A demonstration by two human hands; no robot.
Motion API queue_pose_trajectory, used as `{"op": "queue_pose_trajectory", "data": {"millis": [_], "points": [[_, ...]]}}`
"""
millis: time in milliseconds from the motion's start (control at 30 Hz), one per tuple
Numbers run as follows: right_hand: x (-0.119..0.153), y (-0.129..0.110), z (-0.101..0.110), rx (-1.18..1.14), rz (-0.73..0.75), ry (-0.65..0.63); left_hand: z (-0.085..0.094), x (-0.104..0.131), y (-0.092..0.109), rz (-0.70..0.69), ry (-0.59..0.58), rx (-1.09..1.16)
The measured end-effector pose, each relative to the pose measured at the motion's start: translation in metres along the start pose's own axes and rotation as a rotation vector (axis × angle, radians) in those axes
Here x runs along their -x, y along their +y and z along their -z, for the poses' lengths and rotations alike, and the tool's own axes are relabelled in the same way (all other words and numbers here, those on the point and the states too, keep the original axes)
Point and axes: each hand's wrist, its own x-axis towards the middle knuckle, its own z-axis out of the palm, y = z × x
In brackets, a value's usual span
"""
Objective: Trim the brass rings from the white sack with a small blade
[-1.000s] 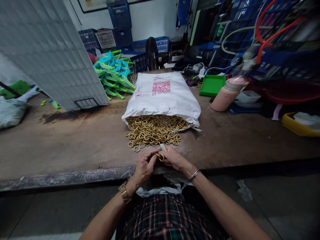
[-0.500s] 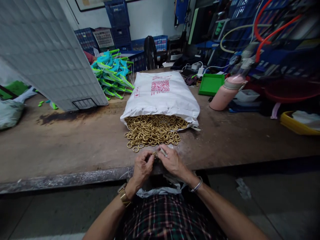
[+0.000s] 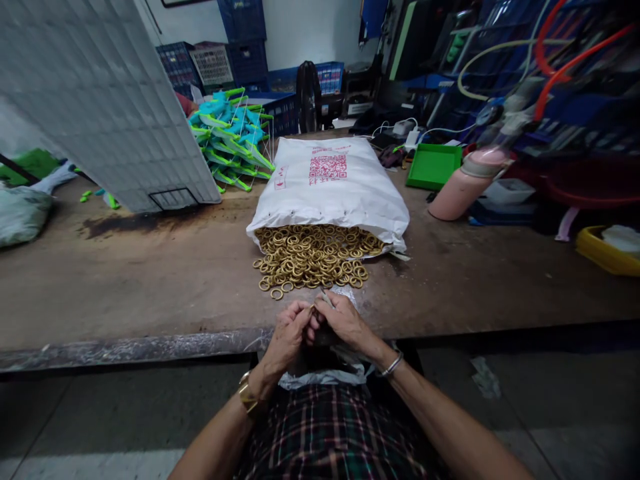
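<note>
A white sack [image 3: 330, 180] with red print lies on the brown table [image 3: 150, 287], its open mouth toward me. Brass-coloured rings [image 3: 310, 260] spill from it in a heap. Just in front of the heap, at the table's edge, my left hand [image 3: 293, 330] pinches a small ring, of which only a sliver shows. My right hand [image 3: 347, 323] is closed around a thin grey tool [image 3: 327, 300], its tip close to the left fingertips. The two hands nearly touch.
A grey corrugated panel [image 3: 115, 107] stands at the left beside green and blue plastic pieces [image 3: 233, 137]. To the right are a green tray [image 3: 434, 167], a pink bottle [image 3: 460, 190] and a yellow basin [image 3: 607, 253].
My left hand has turned, and its fingers are curled more tightly near the right hand. The view has shifted slightly, so the scene sits a little further right.
</note>
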Motion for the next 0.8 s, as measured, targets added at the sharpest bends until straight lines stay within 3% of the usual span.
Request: {"op": "queue_pose_trajectory", "data": {"millis": [67,167,300,367,800], "points": [[-0.001,0.002,0.001,0.020,-0.011,0.043,0.000,0.000,-0.002,0.011,0.006,0.054],[0.001,0.007,0.003,0.255,0.050,0.139,0.001,0.000,-0.004,0.007,0.053,0.084],[0.008,0.013,0.002,0.614,0.248,0.023,0.003,-0.001,-0.005,-0.011,0.085,0.050],[0.010,0.014,0.000,0.701,0.275,-0.026,0.004,-0.002,-0.007,-0.031,0.090,0.026],[0.010,0.017,-0.004,0.779,0.274,-0.025,0.006,-0.003,-0.010,-0.055,0.121,-0.027]]}}
